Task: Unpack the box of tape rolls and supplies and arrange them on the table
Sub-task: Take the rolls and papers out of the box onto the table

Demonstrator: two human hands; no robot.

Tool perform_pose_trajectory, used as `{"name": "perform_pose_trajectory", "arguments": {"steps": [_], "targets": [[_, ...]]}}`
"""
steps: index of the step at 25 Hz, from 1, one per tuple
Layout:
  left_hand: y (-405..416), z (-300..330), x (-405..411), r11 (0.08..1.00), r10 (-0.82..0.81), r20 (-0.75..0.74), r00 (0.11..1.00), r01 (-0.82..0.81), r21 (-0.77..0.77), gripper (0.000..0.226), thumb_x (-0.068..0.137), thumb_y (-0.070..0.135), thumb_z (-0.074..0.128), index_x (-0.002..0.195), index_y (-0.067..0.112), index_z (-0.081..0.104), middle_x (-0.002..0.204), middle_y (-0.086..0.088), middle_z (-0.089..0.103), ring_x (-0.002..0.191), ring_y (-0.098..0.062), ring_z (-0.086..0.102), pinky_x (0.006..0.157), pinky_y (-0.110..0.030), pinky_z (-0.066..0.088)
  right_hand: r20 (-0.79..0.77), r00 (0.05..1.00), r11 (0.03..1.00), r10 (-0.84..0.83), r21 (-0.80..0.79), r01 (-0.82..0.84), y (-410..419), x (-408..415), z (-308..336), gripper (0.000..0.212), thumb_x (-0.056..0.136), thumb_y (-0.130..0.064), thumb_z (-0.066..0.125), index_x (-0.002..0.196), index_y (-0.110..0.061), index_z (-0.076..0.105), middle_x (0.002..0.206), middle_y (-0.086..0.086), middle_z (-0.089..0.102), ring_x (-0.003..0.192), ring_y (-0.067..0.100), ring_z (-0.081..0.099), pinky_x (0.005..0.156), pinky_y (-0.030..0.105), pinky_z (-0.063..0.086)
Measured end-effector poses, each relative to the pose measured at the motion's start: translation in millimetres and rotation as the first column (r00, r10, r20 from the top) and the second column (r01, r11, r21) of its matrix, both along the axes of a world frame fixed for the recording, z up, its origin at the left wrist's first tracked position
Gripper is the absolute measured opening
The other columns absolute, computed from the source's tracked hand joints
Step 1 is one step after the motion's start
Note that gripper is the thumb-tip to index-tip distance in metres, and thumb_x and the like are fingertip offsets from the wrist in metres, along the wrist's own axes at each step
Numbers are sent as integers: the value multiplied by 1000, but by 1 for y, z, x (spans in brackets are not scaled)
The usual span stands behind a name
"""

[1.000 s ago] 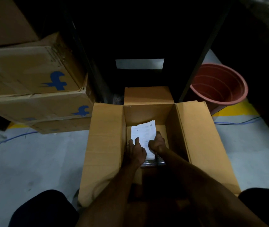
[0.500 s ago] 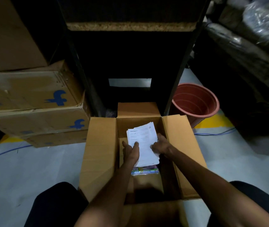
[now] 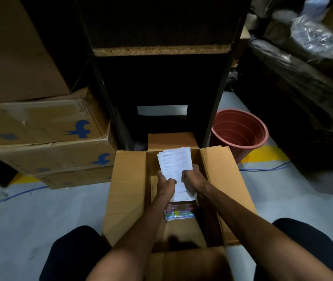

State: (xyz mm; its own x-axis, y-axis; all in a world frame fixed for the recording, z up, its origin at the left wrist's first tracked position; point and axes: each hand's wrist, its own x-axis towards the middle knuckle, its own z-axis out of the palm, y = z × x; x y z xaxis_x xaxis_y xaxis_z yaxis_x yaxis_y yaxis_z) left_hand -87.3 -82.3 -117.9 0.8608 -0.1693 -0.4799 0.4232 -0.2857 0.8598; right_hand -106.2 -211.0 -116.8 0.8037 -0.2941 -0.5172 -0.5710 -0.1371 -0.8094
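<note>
Two hands grip one sheaf of printed papers over the open carton.

Both the left hand (image 3: 166, 182) and the right hand (image 3: 192, 177) have their fingers curled round the lower part of the white papers (image 3: 174, 165), left on the left edge, right on the right edge; the top sheet carries a heading that looks like "amazon", the smaller print too fine to read. Under the papers, inside the open box (image 3: 128, 191), lies a colourful plastic-wrapped packet (image 3: 178, 213) whose print cannot be read. The box stands on the grey floor between the person's knees, flaps spread. At the left, stacked cartons (image 3: 46, 126) bear a blue "f" logo; at the right stands a reddish-brown bucket (image 3: 240, 130). Against half a second ago, the papers are higher, clear of the packet, and more of the packet shows.
</note>
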Motion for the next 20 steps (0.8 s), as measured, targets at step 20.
{"name": "perform_pose_trajectory", "arguments": {"steps": [20], "targets": [[5, 45, 31, 995, -97, 558, 824, 69, 72, 57, 82, -2, 67, 135, 13, 52, 139, -5, 52, 125, -13, 47, 97, -13, 45, 531, 847, 957, -27, -232, 176, 11, -10, 52, 54, 89, -37, 47, 138, -16, 47, 129, 0, 51, 114, 5, 53, 92, 32, 54]]}}
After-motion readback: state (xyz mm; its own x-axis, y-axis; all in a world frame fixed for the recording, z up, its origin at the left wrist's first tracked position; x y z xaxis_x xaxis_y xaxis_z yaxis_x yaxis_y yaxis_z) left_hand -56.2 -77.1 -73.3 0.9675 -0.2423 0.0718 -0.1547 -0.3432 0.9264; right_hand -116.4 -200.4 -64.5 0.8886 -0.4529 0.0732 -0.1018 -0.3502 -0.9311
